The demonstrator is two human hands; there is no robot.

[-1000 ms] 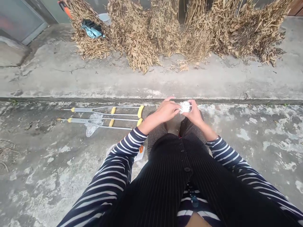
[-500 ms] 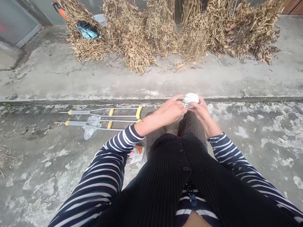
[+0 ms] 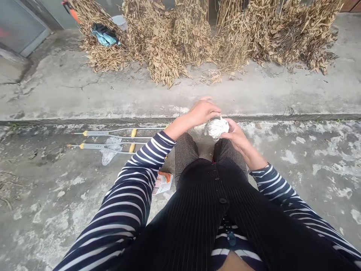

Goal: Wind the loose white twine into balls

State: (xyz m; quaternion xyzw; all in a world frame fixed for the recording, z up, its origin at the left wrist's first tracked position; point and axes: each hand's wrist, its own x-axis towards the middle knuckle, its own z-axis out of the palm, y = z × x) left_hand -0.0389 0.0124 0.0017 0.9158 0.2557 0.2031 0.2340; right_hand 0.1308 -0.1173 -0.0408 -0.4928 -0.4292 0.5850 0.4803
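A white ball of wound cord or strips [image 3: 217, 128] is held above my knees, near the step edge. My right hand [image 3: 236, 136] grips it from the right, thumb in front and fingers behind. Up and to the left of the ball, my left hand [image 3: 203, 111] has its thumb and fingertips pinched together on a short white strand [image 3: 221, 117] that rises from the top of the ball. The other fingers of my left hand are slightly raised.
Two crutches [image 3: 113, 145] with yellow grips lie on the ground at left, a clear plastic bag [image 3: 108, 154] among them. A printed packet [image 3: 163, 182] is beside my leg. Dried plant bundles [image 3: 166, 45], a blue and black cloth [image 3: 105, 37] and a pale bowl [image 3: 119, 21] are beyond the step [image 3: 135, 98].
The white ball has come lower and left with my right hand. My left hand has lifted off the ball's side, up to the strand at its top.
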